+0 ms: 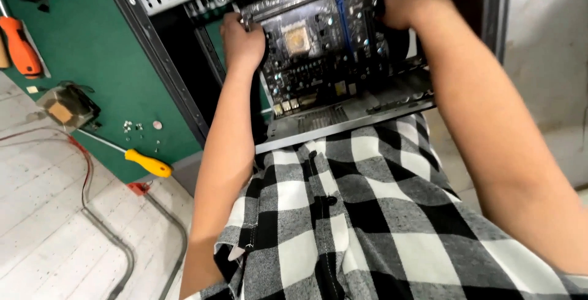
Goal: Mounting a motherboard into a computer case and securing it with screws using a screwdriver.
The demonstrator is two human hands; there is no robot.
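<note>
Fingers of your left hand (242, 41) are gripping the left edge of the motherboard (318, 42), while your right hand (407, 3) is clasping its right edge. You are holding the board inside the open computer case (184, 91), which is lying on a green mat (98, 61). Left of it, a yellow-handled screwdriver (147, 163) and loose screws (133, 127) are lying.
</note>
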